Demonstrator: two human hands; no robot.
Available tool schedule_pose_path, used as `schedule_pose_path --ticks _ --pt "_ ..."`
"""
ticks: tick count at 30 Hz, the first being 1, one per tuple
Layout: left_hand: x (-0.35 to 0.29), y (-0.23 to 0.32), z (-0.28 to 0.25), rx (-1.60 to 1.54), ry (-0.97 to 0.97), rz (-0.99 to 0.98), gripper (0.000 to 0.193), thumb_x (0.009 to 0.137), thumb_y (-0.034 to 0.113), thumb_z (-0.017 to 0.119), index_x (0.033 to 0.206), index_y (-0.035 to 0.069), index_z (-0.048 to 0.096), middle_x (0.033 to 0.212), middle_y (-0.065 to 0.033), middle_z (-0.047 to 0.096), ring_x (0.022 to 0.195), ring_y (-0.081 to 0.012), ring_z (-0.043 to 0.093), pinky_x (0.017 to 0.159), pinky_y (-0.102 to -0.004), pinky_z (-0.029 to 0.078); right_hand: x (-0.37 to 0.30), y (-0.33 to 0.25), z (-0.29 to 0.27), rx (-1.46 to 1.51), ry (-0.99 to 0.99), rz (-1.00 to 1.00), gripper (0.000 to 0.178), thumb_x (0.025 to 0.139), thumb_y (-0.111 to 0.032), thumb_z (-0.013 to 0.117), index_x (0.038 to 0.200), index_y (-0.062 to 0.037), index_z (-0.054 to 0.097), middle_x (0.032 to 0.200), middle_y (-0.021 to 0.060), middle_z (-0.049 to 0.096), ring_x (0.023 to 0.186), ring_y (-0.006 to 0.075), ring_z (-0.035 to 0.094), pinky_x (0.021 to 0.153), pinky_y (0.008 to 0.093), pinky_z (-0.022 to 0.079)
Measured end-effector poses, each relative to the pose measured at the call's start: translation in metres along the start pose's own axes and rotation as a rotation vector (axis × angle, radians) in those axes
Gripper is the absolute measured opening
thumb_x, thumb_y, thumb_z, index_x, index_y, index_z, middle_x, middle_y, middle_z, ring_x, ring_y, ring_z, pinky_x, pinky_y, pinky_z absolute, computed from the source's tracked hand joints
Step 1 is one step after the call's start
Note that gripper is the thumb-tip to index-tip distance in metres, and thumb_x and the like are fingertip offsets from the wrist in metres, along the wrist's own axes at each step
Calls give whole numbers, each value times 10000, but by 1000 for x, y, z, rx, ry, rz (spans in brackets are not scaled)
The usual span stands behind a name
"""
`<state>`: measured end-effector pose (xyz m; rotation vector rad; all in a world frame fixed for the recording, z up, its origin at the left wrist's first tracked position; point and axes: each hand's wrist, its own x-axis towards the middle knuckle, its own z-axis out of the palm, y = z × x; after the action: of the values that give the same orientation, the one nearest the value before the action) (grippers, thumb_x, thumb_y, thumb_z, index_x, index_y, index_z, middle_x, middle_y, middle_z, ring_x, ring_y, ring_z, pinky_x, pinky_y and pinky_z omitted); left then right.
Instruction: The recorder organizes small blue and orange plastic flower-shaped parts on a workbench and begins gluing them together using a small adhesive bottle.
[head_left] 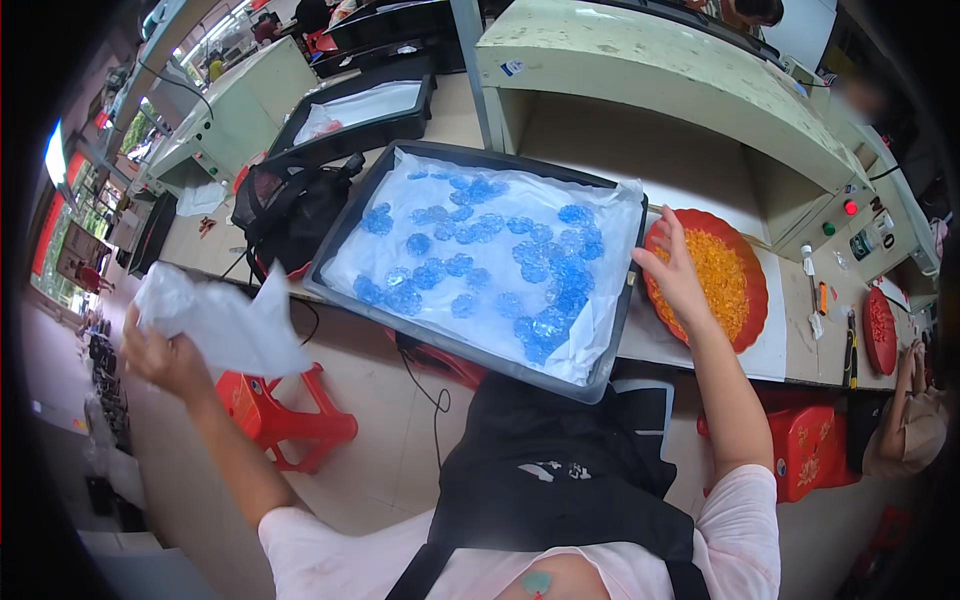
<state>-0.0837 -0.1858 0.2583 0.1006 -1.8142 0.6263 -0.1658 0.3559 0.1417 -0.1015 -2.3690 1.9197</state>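
My left hand [165, 355], off to the left of the tray, is closed on a crumpled white paper sheet [225, 318] and holds it up in the air. A black rectangular tray [455, 349] juts over the table's front edge in front of me. White paper [345, 245] lines it, and many clear blue flower-shaped pieces [548, 325] lie scattered there, thickest at the right. At the tray's right rim is my right hand [675, 275], fingers apart and nothing in it. Its thumb is close to the rim; whether it touches I cannot tell.
A red scalloped dish [757, 300] of small orange pieces [712, 280] stands right of the tray. Beyond is a pale bench cabinet [640, 70]. A black mesh bag [295, 215] and another lined tray [360, 130] sit left. Red stools [285, 415] stand below; another person's arm [900, 400] shows far right.
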Motion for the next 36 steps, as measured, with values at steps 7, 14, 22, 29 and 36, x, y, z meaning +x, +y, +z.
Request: schedule_pose_path --ticks 7,14,22,29,36 --pt "-31 7 -3 -525 -1257 -327 300 841 310 520 900 23 579 717 -170 610 689 -340 586 654 -412 440 -21 32 23 211 -66 197 908 759 -122 655 1405 -36 23 1420 208 178 1288 291 251 1026 369 267" --pt "-57 121 121 -628 -1123 -143 396 828 416 517 973 58 601 841 -175 635 859 -358 596 728 -432 460 -16 34 54 380 109 223 770 724 13 572 1368 -10 151 1237 178 423 1082 242 477 904 318 400" --pt "-49 139 167 -818 -1186 -32 406 744 402 625 762 9 524 603 -145 543 612 -311 566 566 -390 402 -18 40 62 468 208 166 765 678 33 536 1371 -46 223 1220 142 440 1023 204 500 857 291 418" --pt "-57 131 137 -925 -1087 -148 353 761 286 644 680 -4 461 531 -50 389 510 -124 359 488 -313 294 -21 67 46 277 295 54 732 627 -16 575 1319 21 341 1321 153 385 1190 216 402 967 283 330" --pt "-68 106 45 -1177 -977 -422 172 838 163 609 769 26 533 614 80 380 554 -15 295 487 -192 224 -52 36 6 492 109 28 713 641 66 536 1323 30 334 1264 102 447 1133 167 451 944 255 347"
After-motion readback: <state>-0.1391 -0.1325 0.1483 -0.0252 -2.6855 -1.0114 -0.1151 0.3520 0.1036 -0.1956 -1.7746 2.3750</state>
